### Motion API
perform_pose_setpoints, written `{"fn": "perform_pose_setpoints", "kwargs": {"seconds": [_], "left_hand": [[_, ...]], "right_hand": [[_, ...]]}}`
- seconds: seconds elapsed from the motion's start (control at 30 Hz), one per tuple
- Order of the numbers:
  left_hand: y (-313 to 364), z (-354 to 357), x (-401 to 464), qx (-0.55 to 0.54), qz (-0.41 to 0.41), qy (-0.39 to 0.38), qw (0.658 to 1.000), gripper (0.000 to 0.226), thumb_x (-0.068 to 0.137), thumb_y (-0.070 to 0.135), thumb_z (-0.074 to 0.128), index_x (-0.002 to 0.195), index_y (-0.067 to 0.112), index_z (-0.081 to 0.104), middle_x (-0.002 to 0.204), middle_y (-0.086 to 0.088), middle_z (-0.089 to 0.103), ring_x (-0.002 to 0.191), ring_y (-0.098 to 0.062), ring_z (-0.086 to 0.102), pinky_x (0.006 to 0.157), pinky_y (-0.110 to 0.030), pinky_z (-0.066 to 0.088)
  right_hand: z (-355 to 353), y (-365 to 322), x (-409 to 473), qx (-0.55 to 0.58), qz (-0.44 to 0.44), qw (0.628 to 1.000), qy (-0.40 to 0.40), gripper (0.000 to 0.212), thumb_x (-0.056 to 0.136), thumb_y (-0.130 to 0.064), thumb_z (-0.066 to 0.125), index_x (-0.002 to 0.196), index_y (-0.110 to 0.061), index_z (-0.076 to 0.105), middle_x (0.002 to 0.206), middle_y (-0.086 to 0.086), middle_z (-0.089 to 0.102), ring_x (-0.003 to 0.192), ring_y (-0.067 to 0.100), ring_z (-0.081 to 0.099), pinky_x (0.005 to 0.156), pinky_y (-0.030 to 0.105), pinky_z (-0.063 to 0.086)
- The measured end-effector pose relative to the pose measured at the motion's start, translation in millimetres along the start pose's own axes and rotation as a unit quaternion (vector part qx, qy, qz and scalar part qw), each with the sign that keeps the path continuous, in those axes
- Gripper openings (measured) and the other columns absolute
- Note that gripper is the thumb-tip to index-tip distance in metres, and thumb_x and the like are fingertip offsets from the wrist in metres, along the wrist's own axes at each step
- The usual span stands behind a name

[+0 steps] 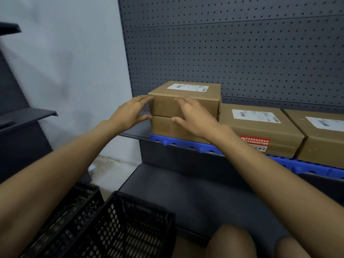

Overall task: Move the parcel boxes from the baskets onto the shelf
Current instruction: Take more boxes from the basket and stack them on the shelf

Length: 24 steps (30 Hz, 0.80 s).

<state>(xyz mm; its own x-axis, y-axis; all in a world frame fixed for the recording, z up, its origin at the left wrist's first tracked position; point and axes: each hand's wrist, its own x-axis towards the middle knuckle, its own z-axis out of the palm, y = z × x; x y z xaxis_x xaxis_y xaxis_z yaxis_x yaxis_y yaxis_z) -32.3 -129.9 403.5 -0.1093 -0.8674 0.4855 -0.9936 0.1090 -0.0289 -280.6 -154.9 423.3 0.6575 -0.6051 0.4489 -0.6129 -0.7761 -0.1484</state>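
A brown parcel box [195, 94] with a white label sits on top of a second box [163, 127] at the left end of the shelf's blue mat [186, 146]. My left hand [130, 113] touches the upper box's left front corner, fingers spread. My right hand [193, 116] lies flat against the front faces of both stacked boxes. Neither hand grips anything. Two more labelled boxes [260, 127] [323, 138] lie to the right on the mat. A black mesh basket [119, 228] stands at the bottom left, and I see no box inside it.
A grey pegboard [223, 53] backs the shelf. A lower dark shelf board [195, 198] juts out beneath. Another black basket [70, 205] stands left of the first one. Dark shelving [24, 116] is at the far left by a white wall. My knees [242, 243] show at the bottom.
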Motion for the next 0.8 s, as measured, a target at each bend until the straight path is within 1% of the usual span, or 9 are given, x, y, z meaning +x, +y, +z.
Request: {"fn": "perform_pose_setpoints", "kwargs": {"seconds": [0.07, 0.2, 0.3, 0.43, 0.5, 0.6, 0.67, 0.8], "left_hand": [[-3, 2, -23, 0.015, -0.015, -0.018, 1.000, 0.069, 0.089, 0.033, 0.066, 0.148, 0.015, 0.035, 0.149, -0.009, 0.040, 0.131, -0.030, 0.044, 0.102, -0.046, 0.044], [-7, 6, -78, 0.042, -0.042, -0.056, 0.997, 0.065, 0.091, 0.033, 0.063, 0.147, 0.015, 0.036, 0.147, -0.009, 0.043, 0.129, -0.030, 0.046, 0.099, -0.042, 0.045], [-11, 17, -128, 0.060, -0.066, -0.110, 0.990, 0.061, 0.093, 0.032, 0.061, 0.146, 0.014, 0.036, 0.145, -0.009, 0.044, 0.127, -0.031, 0.048, 0.096, -0.044, 0.046], [-16, 37, -199, 0.066, -0.095, -0.183, 0.976, 0.064, 0.093, 0.033, 0.061, 0.148, 0.013, 0.033, 0.148, -0.008, 0.041, 0.128, -0.030, 0.047, 0.100, -0.042, 0.044], [-17, 45, -232, 0.065, -0.114, -0.214, 0.968, 0.067, 0.092, 0.033, 0.061, 0.149, 0.013, 0.031, 0.149, -0.008, 0.039, 0.129, -0.030, 0.046, 0.099, -0.041, 0.044], [-15, 57, -277, 0.054, -0.140, -0.239, 0.959, 0.068, 0.093, 0.033, 0.060, 0.150, 0.015, 0.027, 0.152, -0.006, 0.035, 0.132, -0.029, 0.044, 0.099, -0.041, 0.045], [-11, 64, -302, 0.046, -0.149, -0.256, 0.954, 0.067, 0.094, 0.032, 0.059, 0.151, 0.014, 0.027, 0.153, -0.006, 0.033, 0.134, -0.027, 0.041, 0.100, -0.038, 0.044], [-1, 90, -349, 0.017, -0.149, -0.302, 0.942, 0.070, 0.093, 0.030, 0.060, 0.151, 0.013, 0.025, 0.155, -0.006, 0.030, 0.136, -0.026, 0.040, 0.103, -0.036, 0.042]], "right_hand": [[14, -17, -4, 0.002, -0.019, 0.999, -0.031, 0.067, 0.095, -0.031, 0.059, 0.149, -0.004, 0.031, 0.154, 0.014, 0.032, 0.142, 0.030, 0.028, 0.115, 0.035, 0.024], [49, -48, -19, 0.008, -0.039, 0.994, -0.098, 0.061, 0.095, -0.032, 0.059, 0.144, -0.003, 0.037, 0.146, 0.015, 0.041, 0.132, 0.034, 0.041, 0.106, 0.037, 0.035], [81, -70, -36, 0.007, -0.054, 0.987, -0.153, 0.057, 0.096, -0.032, 0.058, 0.140, -0.002, 0.040, 0.144, 0.017, 0.042, 0.129, 0.035, 0.043, 0.103, 0.042, 0.039], [126, -98, -64, 0.015, -0.078, 0.973, -0.217, 0.058, 0.097, -0.032, 0.056, 0.141, -0.001, 0.036, 0.144, 0.017, 0.040, 0.129, 0.036, 0.041, 0.102, 0.046, 0.041], [145, -110, -76, 0.023, -0.087, 0.966, -0.241, 0.057, 0.097, -0.031, 0.055, 0.141, 0.000, 0.036, 0.143, 0.017, 0.039, 0.129, 0.036, 0.041, 0.102, 0.044, 0.041], [172, -126, -94, 0.036, -0.097, 0.957, -0.271, 0.054, 0.098, -0.030, 0.055, 0.140, -0.001, 0.036, 0.141, 0.017, 0.040, 0.128, 0.035, 0.042, 0.102, 0.041, 0.040], [190, -137, -106, 0.045, -0.098, 0.950, -0.293, 0.052, 0.099, -0.030, 0.054, 0.139, -0.003, 0.037, 0.141, 0.016, 0.040, 0.128, 0.034, 0.041, 0.102, 0.039, 0.039], [233, -158, -133, 0.056, -0.101, 0.934, -0.339, 0.061, 0.099, -0.032, 0.054, 0.147, -0.003, 0.030, 0.148, 0.015, 0.036, 0.132, 0.033, 0.038, 0.107, 0.041, 0.038]]}}
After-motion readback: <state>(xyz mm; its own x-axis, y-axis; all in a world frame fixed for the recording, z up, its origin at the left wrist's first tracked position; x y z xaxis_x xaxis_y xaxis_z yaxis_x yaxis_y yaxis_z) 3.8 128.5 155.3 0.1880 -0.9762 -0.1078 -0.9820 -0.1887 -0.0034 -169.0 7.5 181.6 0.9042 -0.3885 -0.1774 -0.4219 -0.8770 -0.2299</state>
